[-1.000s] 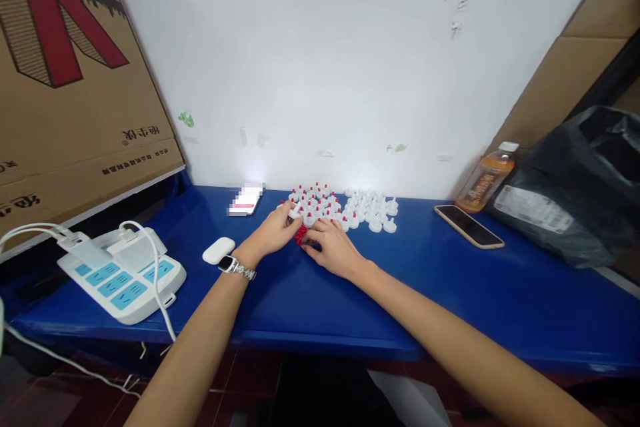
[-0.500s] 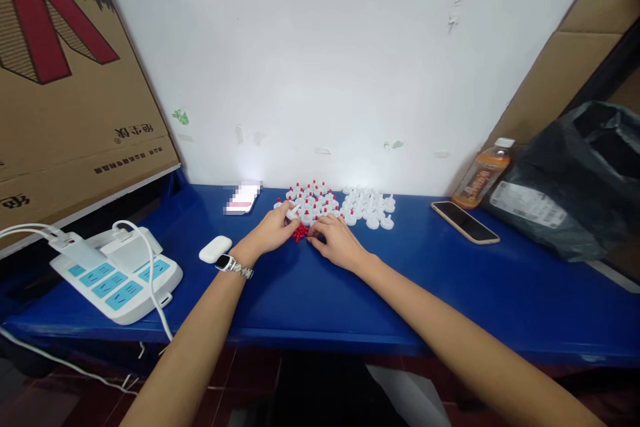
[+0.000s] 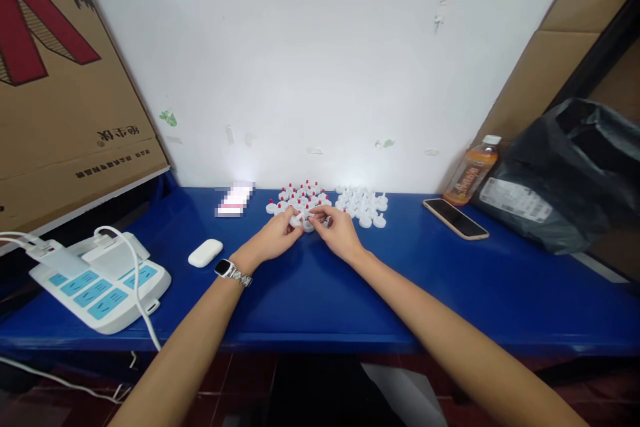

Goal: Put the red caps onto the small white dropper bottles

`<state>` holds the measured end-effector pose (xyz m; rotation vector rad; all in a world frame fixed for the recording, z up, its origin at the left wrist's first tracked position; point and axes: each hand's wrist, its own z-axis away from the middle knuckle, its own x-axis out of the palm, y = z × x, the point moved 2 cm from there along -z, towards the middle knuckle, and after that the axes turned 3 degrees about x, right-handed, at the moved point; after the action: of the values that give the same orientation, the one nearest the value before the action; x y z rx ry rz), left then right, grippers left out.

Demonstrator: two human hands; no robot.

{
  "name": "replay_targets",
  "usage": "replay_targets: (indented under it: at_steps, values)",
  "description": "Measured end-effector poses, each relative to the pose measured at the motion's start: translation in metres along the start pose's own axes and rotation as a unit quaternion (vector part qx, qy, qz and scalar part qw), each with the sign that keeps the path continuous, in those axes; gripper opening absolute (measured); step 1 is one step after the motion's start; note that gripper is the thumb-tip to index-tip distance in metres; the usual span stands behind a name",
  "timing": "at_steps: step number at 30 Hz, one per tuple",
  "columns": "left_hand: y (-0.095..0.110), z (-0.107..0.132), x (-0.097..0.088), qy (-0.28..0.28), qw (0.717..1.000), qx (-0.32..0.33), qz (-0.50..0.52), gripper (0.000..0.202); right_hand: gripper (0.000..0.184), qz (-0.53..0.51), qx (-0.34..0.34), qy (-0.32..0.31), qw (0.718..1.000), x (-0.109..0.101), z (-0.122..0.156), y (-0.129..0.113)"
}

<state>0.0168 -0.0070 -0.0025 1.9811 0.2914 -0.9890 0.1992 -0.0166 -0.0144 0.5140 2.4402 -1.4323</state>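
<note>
My left hand (image 3: pixel 277 235) and my right hand (image 3: pixel 336 232) meet over a small white plastic cap (image 3: pixel 300 219) on the blue table (image 3: pixel 310 287). Both pinch at it with fingertips closed; the left wrist wears a watch. Just behind the hands lies a cluster of white caps with red tips (image 3: pixel 299 195), and to its right a cluster of plain white caps (image 3: pixel 363 203). The loose red pieces seen before are hidden under my fingers.
A white power strip with blue sockets and cables (image 3: pixel 97 277) sits at the left, a white earbud case (image 3: pixel 205 252) near it. A phone (image 3: pixel 455 218), an orange drink bottle (image 3: pixel 467 170) and a black bag (image 3: pixel 565 173) are at the right. Cardboard boxes stand at both sides.
My right hand has lifted from the red pieces and come up to the white cap in my left fingers. The camera has shifted a little, so the scene sits further left.
</note>
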Motion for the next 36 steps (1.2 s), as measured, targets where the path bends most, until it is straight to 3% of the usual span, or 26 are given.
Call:
replay_targets:
  at_steps: [5,9,14,20,23,28,36]
  values:
    - [-0.001,0.000,0.004,-0.015,1.000,-0.009,0.005,0.019,0.011,0.051,-0.040,-0.014,0.998,-0.001,-0.001,0.001]
    - [-0.002,0.000,0.001,-0.009,1.000,-0.007,-0.004,0.017,0.010,0.128,-0.084,-0.074,0.986,-0.001,0.003,-0.004]
    - [-0.003,0.001,0.000,-0.021,0.999,-0.027,-0.003,0.014,0.014,0.148,-0.078,-0.111,0.980,0.001,0.005,0.000]
    - [-0.002,0.002,0.001,-0.022,0.999,-0.023,-0.009,0.015,0.005,0.063,-0.033,-0.067,0.995,-0.001,0.002,0.007]
    - [0.000,0.001,0.002,-0.021,0.999,-0.020,-0.012,0.014,0.011,-0.020,0.011,-0.024,0.999,-0.003,-0.002,0.005]
    - [0.009,0.000,0.009,-0.017,1.000,0.014,-0.023,0.013,0.028,-0.167,0.065,0.065,0.982,0.003,-0.004,0.003]
    - [0.008,0.001,0.015,-0.011,1.000,0.008,-0.022,0.014,0.027,-0.245,0.072,0.082,0.963,0.012,0.005,-0.005]
